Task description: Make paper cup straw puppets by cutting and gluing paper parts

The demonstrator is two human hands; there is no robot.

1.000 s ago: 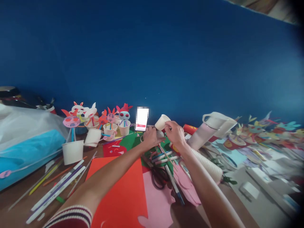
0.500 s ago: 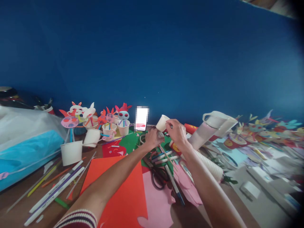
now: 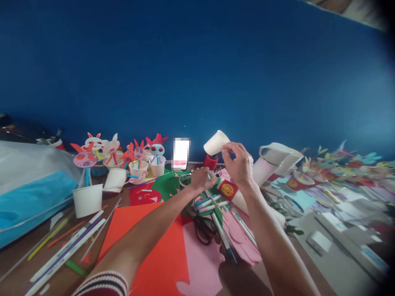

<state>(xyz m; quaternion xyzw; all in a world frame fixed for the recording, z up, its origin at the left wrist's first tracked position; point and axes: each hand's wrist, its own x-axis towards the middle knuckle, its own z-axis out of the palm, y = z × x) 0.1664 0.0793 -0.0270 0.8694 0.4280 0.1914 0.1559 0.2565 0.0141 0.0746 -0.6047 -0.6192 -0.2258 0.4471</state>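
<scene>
My right hand (image 3: pixel 240 162) pinches a white paper cup (image 3: pixel 215 142) by its edge and holds it tilted in the air. My left hand (image 3: pixel 202 178) is lower, over the cluttered middle of the table. Its fingers are closed on a clear, ring-like thing (image 3: pixel 212 179), mostly hidden by the hand. Beside that hand lies a pale ring (image 3: pixel 185 181). Under the wrists are several markers (image 3: pixel 210 203) and dark-handled scissors (image 3: pixel 204 231). A red cylindrical object (image 3: pixel 210 161) stands just below the raised cup.
Paper cups with paper-mask figures (image 3: pixel 157 166) stand at left, near a blue-and-white bag (image 3: pixel 37 197). Orange paper (image 3: pixel 154 250) and pink paper (image 3: pixel 200 259) lie in front. A stack of cups (image 3: pixel 240 197) and a white jug (image 3: pixel 274 160) are at right. A phone (image 3: pixel 181 154) leans at the back.
My right hand has lifted the paper cup up and away from my left hand. My left hand stays low in nearly the same place. The view has shifted slightly.
</scene>
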